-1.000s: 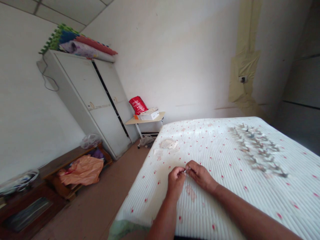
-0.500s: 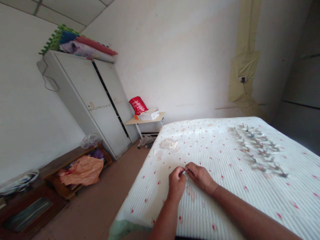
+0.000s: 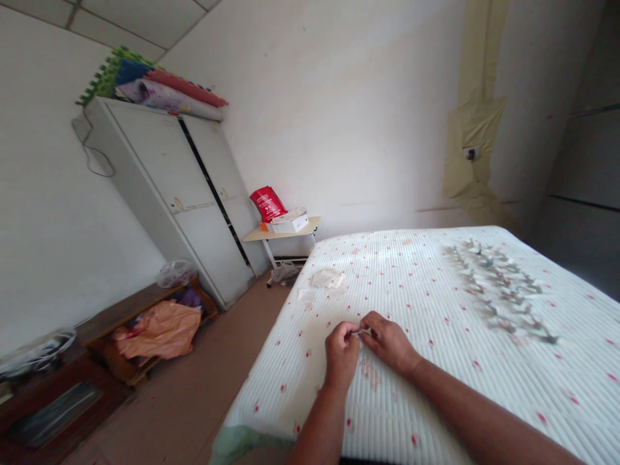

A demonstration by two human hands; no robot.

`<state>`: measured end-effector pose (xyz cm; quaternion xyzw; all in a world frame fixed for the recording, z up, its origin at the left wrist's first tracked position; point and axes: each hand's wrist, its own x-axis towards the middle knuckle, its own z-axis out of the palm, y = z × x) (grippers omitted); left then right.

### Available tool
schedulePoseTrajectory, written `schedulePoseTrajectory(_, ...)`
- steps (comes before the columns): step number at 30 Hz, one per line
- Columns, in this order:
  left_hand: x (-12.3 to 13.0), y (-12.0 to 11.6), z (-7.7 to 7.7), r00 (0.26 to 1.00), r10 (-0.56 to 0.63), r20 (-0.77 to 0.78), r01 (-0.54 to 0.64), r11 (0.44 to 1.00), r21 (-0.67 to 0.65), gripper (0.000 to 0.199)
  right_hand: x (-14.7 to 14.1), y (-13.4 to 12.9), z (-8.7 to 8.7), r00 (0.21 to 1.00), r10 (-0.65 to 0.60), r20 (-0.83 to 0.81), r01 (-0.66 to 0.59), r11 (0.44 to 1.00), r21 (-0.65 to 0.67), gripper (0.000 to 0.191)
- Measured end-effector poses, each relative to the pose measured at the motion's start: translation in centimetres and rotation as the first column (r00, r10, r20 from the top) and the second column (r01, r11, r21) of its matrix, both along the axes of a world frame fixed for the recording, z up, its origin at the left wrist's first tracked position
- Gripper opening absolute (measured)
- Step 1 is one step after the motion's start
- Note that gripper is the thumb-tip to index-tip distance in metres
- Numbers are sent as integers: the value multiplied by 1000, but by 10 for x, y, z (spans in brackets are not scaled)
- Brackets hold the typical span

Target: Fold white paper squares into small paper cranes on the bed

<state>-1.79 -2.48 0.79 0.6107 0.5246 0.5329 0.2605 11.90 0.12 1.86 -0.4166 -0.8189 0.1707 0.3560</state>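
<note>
Fingers of the left hand [image 3: 341, 345] and right hand [image 3: 387, 341] pinching a small whitish piece [image 3: 360, 332]; I've got both over the white red-dotted bed [image 3: 416, 284].

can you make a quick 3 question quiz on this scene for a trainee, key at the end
1. True or false: the left hand and right hand both pinch a small pale piece over the bed.
2. Fill in: the small angular figures lie to the ____ of the hands.
3. Where is the red package?
A) on the wardrobe
B) on the small table
C) on the floor

Key: 1 true; 2 right; 3 B
</note>
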Motion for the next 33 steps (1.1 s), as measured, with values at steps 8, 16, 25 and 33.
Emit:
schedulePoseTrajectory(8,4,0,2,990,66,-124,-64,998,18,18,-4,-3,1,953,-145,265,90,974,210,15)
schedulePoseTrajectory(16,2,0,1,997,48,-63,-47,999,20,18,-5,-2,-1,990,-85,109,71,990,123,17)
schedulePoseTrajectory(25,-4,5,-3,994,54,94,-48,997,-65,11,-1,8,-4,861,8,-509,-239,889,-390,19)
schedulePoseTrajectory(33,-4,3,0,989,22,144,-9,996,-85,9,0,11,-6,810,62,-583,-381,812,-443,22)
